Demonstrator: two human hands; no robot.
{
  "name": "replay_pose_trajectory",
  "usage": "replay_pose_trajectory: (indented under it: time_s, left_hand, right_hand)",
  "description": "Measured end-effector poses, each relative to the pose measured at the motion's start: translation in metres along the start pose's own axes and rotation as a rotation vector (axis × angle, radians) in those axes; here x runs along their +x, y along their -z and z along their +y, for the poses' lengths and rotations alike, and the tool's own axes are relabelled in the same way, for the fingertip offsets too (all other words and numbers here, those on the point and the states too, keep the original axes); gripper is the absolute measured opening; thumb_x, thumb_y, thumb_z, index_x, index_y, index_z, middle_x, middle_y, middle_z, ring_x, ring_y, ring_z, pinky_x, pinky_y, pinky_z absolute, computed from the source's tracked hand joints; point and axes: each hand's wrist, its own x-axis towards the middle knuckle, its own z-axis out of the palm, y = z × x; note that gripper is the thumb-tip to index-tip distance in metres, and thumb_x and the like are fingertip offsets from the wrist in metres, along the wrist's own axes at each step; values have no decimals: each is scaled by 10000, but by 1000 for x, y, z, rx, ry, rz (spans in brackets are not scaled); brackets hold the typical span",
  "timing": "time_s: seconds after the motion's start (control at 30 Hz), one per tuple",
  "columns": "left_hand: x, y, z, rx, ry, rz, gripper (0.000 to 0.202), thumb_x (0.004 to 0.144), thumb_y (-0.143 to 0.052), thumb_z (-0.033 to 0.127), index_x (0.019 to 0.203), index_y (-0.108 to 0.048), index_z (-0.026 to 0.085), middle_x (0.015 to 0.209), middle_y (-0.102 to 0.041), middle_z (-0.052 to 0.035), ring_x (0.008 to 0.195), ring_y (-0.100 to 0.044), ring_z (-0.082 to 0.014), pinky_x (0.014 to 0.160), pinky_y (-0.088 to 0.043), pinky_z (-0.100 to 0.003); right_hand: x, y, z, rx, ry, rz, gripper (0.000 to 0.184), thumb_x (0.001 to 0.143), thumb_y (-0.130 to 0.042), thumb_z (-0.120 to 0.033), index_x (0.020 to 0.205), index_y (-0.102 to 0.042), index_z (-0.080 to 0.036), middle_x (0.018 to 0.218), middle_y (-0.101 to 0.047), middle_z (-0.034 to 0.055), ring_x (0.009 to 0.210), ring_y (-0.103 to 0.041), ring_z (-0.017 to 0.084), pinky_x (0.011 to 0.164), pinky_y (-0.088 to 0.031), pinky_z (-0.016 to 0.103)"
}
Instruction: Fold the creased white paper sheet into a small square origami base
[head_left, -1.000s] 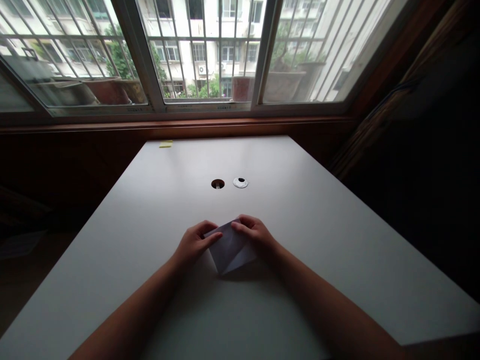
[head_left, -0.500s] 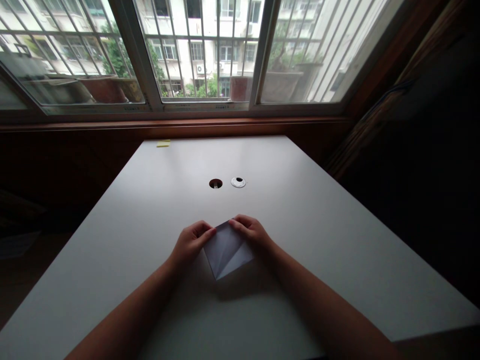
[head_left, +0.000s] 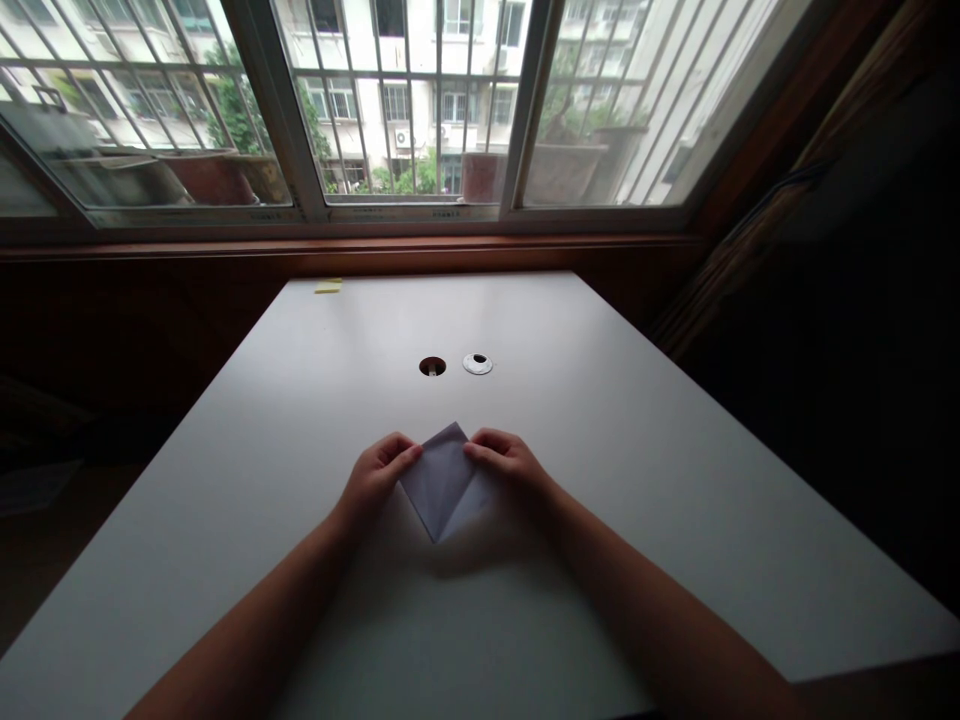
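A folded sheet of white paper (head_left: 442,480) is held between my two hands, over the white table (head_left: 450,640). One corner points away from me and another points toward me, with creases running to the near corner. My left hand (head_left: 379,472) pinches its left edge, thumb on top. On the right edge, my right hand (head_left: 510,465) grips the paper with thumb and curled fingers. The lower right part of the paper is blurred, and my right hand partly covers that side. A soft shadow lies on the table beneath it.
Beyond the paper are a round hole (head_left: 433,367) in the tabletop and a white ring-shaped cover (head_left: 478,364) beside it. A yellow strip (head_left: 328,286) lies at the table's far left corner. A barred window (head_left: 405,110) stands behind the table; a curtain (head_left: 772,210) hangs at right.
The paper has turned and tilted in my hands, so its far corner now shows between them. My left hand has shifted slightly left and away from me; the right hand stays nearly in place.
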Motion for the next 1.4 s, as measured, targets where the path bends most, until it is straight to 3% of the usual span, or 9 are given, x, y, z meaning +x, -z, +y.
replay_pose_trajectory:
  time_s: [0.23, 0.5, 0.77, 1.0, 1.13, 1.27, 1.4]
  left_hand:
    - [-1, 0, 8, 97, 54, -191, 308, 806, -684, 453, 894, -693, 158, 839, -674, -52, 771, -595, -184, 650, -423, -249]
    - [-2, -5, 11, 288, 2, -284, 344, 834, -636, 478, 745, -675, 149, 687, -615, -11, 671, -539, -147, 597, -375, -238]
    - [-4, -6, 9, 131, 61, -141, 349, 789, -684, 486, 711, -666, 146, 636, -575, 2, 609, -496, -128, 545, -340, -225]
    - [-2, -2, 4, 25, 20, 20, 301, 790, -703, 442, 714, -678, 152, 648, -600, 0, 609, -519, -128, 569, -377, -237]
    - [3, 6, 2, -48, -26, 106, 300, 805, -691, 443, 749, -682, 149, 655, -668, -32, 613, -589, -151, 608, -426, -265]
    - [7, 10, 3, -70, -33, 161, 329, 828, -664, 467, 870, -668, 141, 837, -738, -103, 776, -683, -214, 678, -490, -303]
    - [7, 7, 3, -92, -84, 130, 375, 867, -617, 474, 1065, -629, 156, 1100, -698, -139, 995, -666, -252, 789, -525, -354]
  right_hand:
    - [0, 8, -4, -76, -31, -236, 339, 772, -688, -490, 746, -670, -152, 672, -563, -3, 658, -504, 135, 576, -355, 240]
    - [0, -1, -8, -219, 60, -444, 307, 817, -647, -454, 782, -698, -154, 652, -542, -17, 648, -484, 120, 568, -342, 224]
    - [0, 1, -9, -142, -11, -387, 332, 797, -671, -485, 783, -705, -155, 688, -590, -3, 675, -522, 137, 589, -368, 235]
    - [4, 11, -7, -29, -71, -337, 323, 750, -718, -468, 759, -689, -147, 652, -589, 1, 625, -537, 133, 596, -405, 253]
    - [6, 19, -2, 21, -70, -218, 325, 713, -739, -467, 702, -663, -151, 599, -562, -10, 586, -520, 127, 579, -403, 258]
    - [8, 25, 3, 62, -13, -77, 305, 729, -728, -452, 692, -651, -159, 595, -555, -14, 582, -510, 122, 575, -382, 256]
    - [9, 24, 7, 88, 34, -19, 300, 753, -712, -455, 712, -649, -164, 612, -566, -6, 586, -523, 128, 582, -391, 265]
